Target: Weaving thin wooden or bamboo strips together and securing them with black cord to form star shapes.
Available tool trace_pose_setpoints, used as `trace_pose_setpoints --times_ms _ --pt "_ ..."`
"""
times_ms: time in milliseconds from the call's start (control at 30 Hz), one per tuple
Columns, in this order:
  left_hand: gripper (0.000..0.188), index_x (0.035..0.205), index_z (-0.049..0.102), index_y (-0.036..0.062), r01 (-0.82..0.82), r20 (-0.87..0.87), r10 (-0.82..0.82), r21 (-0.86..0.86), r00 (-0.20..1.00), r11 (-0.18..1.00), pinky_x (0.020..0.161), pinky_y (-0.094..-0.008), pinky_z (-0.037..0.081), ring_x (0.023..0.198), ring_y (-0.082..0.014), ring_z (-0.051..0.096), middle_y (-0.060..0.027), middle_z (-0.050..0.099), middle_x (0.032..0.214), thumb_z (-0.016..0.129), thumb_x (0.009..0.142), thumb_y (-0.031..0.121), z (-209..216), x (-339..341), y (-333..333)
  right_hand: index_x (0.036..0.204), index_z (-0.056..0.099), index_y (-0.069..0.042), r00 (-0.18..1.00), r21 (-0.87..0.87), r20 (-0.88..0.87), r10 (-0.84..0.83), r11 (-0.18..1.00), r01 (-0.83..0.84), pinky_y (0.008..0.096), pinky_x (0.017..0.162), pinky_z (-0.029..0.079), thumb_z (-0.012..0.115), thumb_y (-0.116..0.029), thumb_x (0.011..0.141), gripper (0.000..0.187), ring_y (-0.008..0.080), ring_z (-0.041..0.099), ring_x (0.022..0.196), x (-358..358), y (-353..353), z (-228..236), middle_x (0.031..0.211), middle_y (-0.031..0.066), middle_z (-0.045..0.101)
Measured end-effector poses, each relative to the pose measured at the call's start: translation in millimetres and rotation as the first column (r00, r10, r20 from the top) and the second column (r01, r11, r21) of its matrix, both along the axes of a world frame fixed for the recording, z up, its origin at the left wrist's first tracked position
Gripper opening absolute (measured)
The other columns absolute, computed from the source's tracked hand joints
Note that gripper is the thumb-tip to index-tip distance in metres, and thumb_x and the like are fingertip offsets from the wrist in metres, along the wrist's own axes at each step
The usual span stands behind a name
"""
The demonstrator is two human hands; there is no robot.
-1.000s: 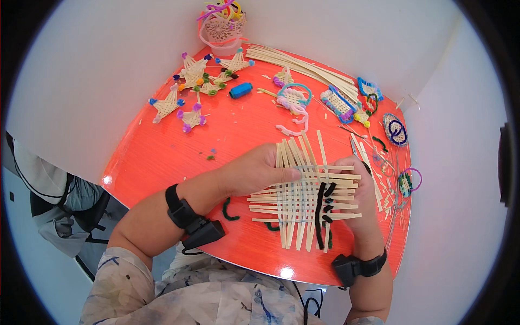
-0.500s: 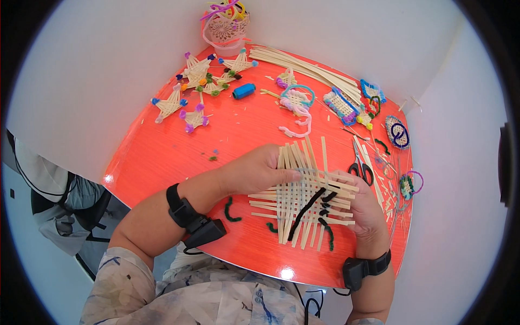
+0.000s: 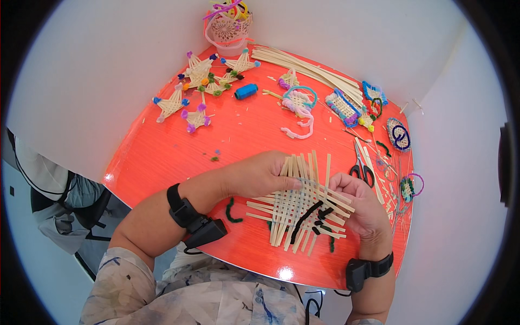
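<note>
A woven mat of pale bamboo strips, its loose ends sticking out on all sides, is tilted above the red table. My left hand grips its upper left part, thumb on top and the other fingers hidden beneath. At its right edge, my right hand has curled fingers closed around strip ends near the upper right corner. A black pipe cleaner runs across the weave, with shorter black pieces beside it. Partly under the mat lies a dark green pipe cleaner piece; another green piece is left of it.
Black-handled scissors lie beyond my right hand, near scattered strip offcuts. Farther back are a blue thread spool, several woven stars, long bamboo strips and a lacy basket of pipe cleaners.
The mat has tilted and shifted slightly toward me. My right hand has moved up along its right edge, its curled fingers now showing more. My left hand keeps its hold.
</note>
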State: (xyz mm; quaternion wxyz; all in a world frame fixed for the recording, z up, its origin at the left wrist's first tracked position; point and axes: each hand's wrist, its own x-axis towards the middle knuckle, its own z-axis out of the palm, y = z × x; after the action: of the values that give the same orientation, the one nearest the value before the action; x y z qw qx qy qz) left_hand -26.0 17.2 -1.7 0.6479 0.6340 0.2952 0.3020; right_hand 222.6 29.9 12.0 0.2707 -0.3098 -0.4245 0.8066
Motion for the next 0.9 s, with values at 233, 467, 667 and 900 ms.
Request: trace_pose_setpoints --times_ms 233,467,667,900 --pt "0.018 0.107 0.062 0.0007 0.007 -0.046 -0.005 0.028 0.999 1.000 0.079 -0.0274 0.049 0.086 -0.0090 0.059 -0.0026 0.065 0.094 0.056 0.093 0.011 0.9 2.1 -0.2 0.098 0.055 -0.003 0.995 -0.041 0.027 0.101 0.994 -0.099 0.0184 0.058 0.043 0.059 -0.009 0.091 0.010 0.0052 0.055 0.067 4.3 0.1 -2.4 0.082 -0.0001 0.060" --pt "0.017 0.105 0.062 0.0009 0.021 -0.062 -0.020 0.014 0.998 1.000 0.080 -0.0279 0.048 0.087 -0.0088 0.059 -0.0026 0.065 0.094 0.056 0.093 0.011 -2.5 -0.2 -1.4 0.100 0.053 -0.003 0.993 0.014 0.085 0.085 0.996 -0.087 0.0184 0.057 0.043 0.054 -0.011 0.094 0.010 0.0032 0.053 0.067 -11.1 -6.9 -0.7 0.082 -0.0015 0.057" --pt "0.018 0.106 0.062 0.0014 -0.063 -0.076 0.068 0.074 0.995 0.995 0.078 -0.0274 0.048 0.086 -0.0091 0.059 -0.0030 0.065 0.094 0.056 0.093 0.012 2.9 -0.8 -1.1 0.099 0.053 -0.003 0.992 -0.073 0.115 0.048 0.997 -0.040 0.0195 0.055 0.040 0.051 -0.017 0.097 0.014 0.0045 0.048 0.064 -7.0 -6.3 5.5 0.080 -0.0012 0.054" --pt "0.016 0.104 0.062 0.0016 -0.019 -0.065 0.021 0.034 0.998 0.999 0.077 -0.0281 0.048 0.085 -0.0094 0.059 -0.0028 0.065 0.092 0.055 0.093 0.011 0.7 0.0 1.6 0.099 0.055 -0.001 0.985 -0.024 0.151 0.082 0.997 -0.079 0.0217 0.056 0.042 0.052 -0.021 0.096 0.021 0.0057 0.049 0.064 -1.0 -5.5 5.2 0.080 -0.0007 0.055"
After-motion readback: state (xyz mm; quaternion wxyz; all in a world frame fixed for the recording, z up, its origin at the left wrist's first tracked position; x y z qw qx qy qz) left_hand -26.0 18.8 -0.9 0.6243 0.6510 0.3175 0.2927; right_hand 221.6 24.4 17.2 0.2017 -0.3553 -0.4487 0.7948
